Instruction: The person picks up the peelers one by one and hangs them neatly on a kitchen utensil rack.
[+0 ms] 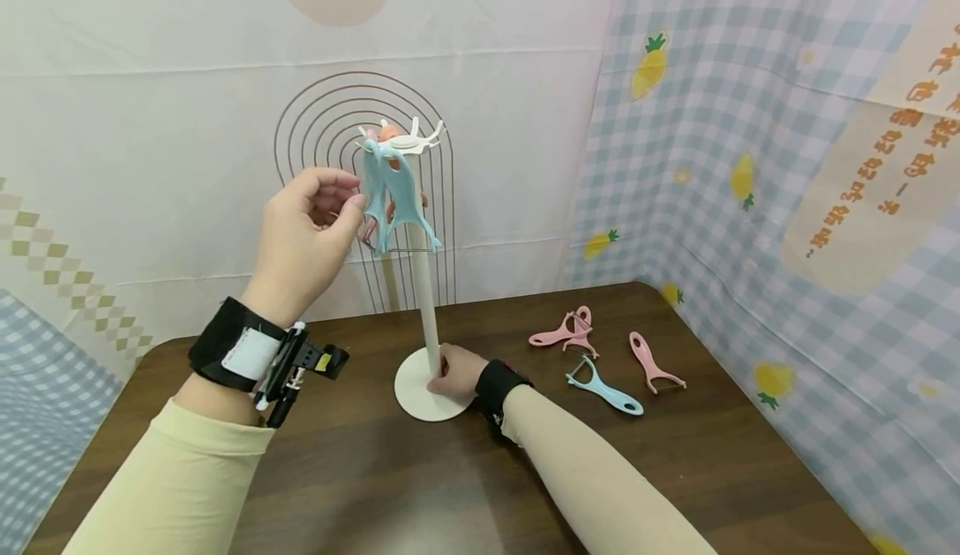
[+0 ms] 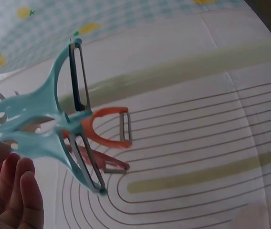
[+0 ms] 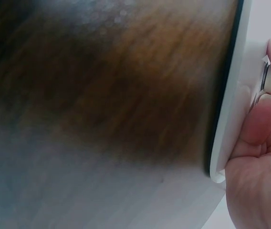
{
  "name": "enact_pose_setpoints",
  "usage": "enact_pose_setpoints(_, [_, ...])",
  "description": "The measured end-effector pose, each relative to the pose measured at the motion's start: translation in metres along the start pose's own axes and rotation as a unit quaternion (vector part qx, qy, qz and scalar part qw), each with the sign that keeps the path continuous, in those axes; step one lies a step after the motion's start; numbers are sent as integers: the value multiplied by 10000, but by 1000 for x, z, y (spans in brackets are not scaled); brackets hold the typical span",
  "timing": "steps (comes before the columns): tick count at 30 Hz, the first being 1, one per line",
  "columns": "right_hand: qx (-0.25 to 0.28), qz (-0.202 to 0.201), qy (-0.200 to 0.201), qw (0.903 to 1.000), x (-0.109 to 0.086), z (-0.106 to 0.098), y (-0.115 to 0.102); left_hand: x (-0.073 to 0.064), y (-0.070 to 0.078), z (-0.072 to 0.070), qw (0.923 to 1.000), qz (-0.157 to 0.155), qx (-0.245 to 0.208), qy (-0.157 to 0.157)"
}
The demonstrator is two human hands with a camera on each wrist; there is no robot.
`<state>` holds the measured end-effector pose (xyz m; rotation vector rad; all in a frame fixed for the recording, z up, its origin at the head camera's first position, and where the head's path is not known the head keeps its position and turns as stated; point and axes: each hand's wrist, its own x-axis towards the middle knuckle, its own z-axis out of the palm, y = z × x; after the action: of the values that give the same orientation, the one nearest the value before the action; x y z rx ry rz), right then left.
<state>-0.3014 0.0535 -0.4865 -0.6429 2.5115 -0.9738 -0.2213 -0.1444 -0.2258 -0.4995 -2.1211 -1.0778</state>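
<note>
A white stand with a round base and a ring of hooks stands on the table. From its hooks hang two light-blue peelers, side by side. Behind them, in the left wrist view, show an orange peeler and a pinkish one. My left hand is just left of the nearer blue peeler, thumb and fingers parted and loosely bent; whether a fingertip touches its handle I cannot tell. Low down, my right hand grips the foot of the pole, thumb and fingers round it just above the base.
On the table right of the stand lie a blue peeler, a pink peeler and two overlapping pink peelers. A white cloth hangs behind the brown table, and a checked cloth on the right.
</note>
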Motion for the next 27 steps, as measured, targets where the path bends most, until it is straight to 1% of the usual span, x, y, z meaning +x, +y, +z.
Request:
enact_pose_setpoints(4, [-11, -16, 26, 10000, -1, 1, 0, -9, -10, -6, 9998, -98, 130, 118])
enact_pose_setpoints(6, [-8, -12, 53, 10000, -2, 1, 0, -14, -17, -6, 9996, -176, 171, 109])
enact_pose_setpoints(13, [125, 63, 111, 9998, -12, -7, -8, -36, -45, -3, 9977, -626, 178, -169])
enact_pose_setpoints(17, [126, -23, 29, 9999, -21, -13, -10, -46, -59, 0, 9956, -872, 170, -310])
enact_pose_setpoints(19, [21, -123, 35, 9999, -28, -17, -12, -52, -67, 4, 9941, -989, 188, -395])
enact_pose_setpoints(21, [-156, -196, 92, 9996, -36, -22, -14, -58, -75, 8, 9925, -1097, 188, -512])
enact_pose_setpoints(24, [-847, -254, 312, 9956, -49, -32, -13, -70, -87, 17, 9891, -1257, 201, -738])
enact_pose_setpoints(26, [-1420, -228, 528, 9882, -59, -38, -9, -80, -94, 24, 9861, -1390, 212, -884])
enact_pose_setpoints(27, [-1723, -207, 642, 9827, -64, -41, -7, -85, -98, 27, 9844, -1464, 225, -951])
